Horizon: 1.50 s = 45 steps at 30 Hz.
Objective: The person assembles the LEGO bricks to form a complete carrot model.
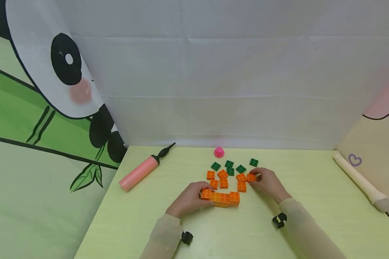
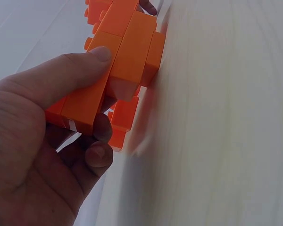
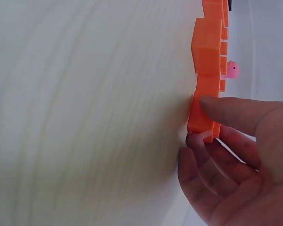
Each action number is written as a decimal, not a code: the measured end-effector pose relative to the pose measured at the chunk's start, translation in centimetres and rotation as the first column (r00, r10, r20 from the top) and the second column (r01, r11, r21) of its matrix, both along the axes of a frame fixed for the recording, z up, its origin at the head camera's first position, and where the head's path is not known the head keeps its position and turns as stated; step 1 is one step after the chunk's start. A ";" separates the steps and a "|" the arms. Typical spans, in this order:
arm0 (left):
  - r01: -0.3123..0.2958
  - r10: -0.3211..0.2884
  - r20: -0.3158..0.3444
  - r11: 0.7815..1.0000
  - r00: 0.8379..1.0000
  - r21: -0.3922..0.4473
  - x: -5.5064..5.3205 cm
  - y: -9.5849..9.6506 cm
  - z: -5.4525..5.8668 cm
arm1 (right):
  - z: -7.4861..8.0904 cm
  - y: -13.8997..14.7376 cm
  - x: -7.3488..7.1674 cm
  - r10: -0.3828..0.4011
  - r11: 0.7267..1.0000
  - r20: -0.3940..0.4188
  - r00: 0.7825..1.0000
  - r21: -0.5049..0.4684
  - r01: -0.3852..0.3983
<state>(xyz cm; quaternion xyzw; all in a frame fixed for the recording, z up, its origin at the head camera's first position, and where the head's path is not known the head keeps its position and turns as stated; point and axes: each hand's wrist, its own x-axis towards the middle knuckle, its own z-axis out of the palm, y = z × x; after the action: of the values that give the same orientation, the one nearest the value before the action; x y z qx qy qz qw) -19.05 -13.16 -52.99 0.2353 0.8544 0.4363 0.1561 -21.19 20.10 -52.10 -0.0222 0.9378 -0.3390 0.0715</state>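
My left hand [image 1: 191, 198] grips the left end of a row of joined orange toy building bricks [image 1: 224, 200] near the middle of the table. In the left wrist view the thumb lies along the side of that brick row [image 2: 92, 92], fingertips under its end. To the right, my right hand [image 1: 270, 183] pinches a single orange brick [image 1: 251, 178] between thumb and fingers. The right wrist view shows the thumb on the face of this orange brick [image 3: 201, 113]. Several loose orange bricks [image 1: 223, 183] lie between the hands, studs up.
Several green bricks [image 1: 254, 162] lie behind the orange ones, with a small pink toy [image 1: 219, 152] farther back. A pink hand pump [image 1: 139, 173] lies at the left. Along the right table edge rests a long pale roll [image 1: 360, 180]. A white sheet [image 1: 214, 90] hangs behind.
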 end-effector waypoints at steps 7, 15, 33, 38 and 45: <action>-0.002 0.002 0.003 1.000 1.000 -0.001 0.1 0.0 0.1 | 0.5 -0.3 0.2 -0.034 0.999 0.011 0.999 -0.016 0.034; -0.001 0.001 0.011 1.000 1.000 0.003 0.1 0.0 0.2 | 2.1 -1.5 0.8 0.010 0.999 -0.089 0.996 -0.031 -0.013; -0.010 0.010 0.008 1.000 1.000 -0.003 0.0 0.0 0.3 | 5.1 -8.2 3.9 0.190 0.965 -0.154 0.970 -0.152 -0.213; -0.010 0.010 0.000 1.000 1.000 -0.010 -0.1 0.0 0.2 | 4.7 -9.4 4.3 0.264 0.945 -0.168 0.950 -0.150 -0.289; 0.001 -0.001 -0.018 1.000 1.000 0.006 -0.2 0.0 -0.1 | 3.7 -10.4 4.6 0.294 0.942 -0.152 0.944 -0.118 -0.313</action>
<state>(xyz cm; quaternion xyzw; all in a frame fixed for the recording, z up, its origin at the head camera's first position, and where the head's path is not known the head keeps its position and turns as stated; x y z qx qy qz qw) -19.21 -13.20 -53.08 0.2401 0.8544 0.4364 0.1479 -16.60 9.74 -48.37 -0.1941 0.8995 -0.3870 0.0589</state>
